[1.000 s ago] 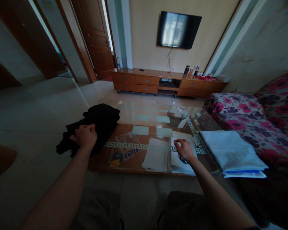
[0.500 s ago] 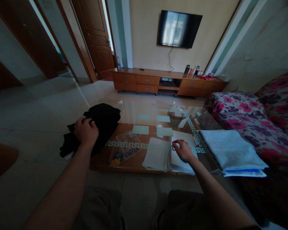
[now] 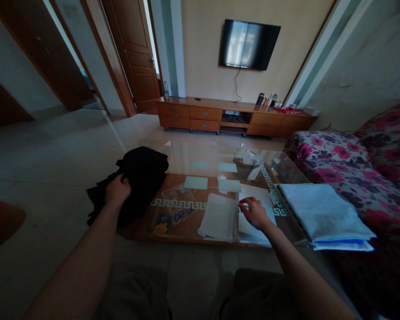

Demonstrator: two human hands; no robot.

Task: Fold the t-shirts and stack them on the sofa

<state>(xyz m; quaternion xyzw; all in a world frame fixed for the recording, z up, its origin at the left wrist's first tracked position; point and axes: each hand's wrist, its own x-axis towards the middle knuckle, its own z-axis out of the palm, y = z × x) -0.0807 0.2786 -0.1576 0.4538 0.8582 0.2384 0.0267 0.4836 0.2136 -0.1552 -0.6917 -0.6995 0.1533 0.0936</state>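
A heap of black clothing (image 3: 143, 173) lies bunched at the left end of the glass-topped table (image 3: 176, 153), its cut hidden by the folds. My left hand (image 3: 118, 190) is closed on the near left part of this cloth, fingers bent into it. Over the table's near right part is my right hand (image 3: 255, 212), its fingers loosely bent with a small gap to the thumb and nothing seen between them. White paper sheets (image 3: 218, 218) show beneath the glass close to that hand. Whether its fingertips touch the glass I cannot tell.
A folded pale blue cloth (image 3: 323, 213) lies at the table's right end, beside the floral sofa (image 3: 340, 173). Plastic packets (image 3: 176, 215) show under the glass. Beyond stand a long wooden cabinet (image 3: 205, 113) and a wall-mounted television (image 3: 250, 44).
My left hand has shifted slightly left and down, its fingers more curled into the black cloth, whose left part now looks more spread. The right hand stays nearly in place. The view tilts slightly upward.
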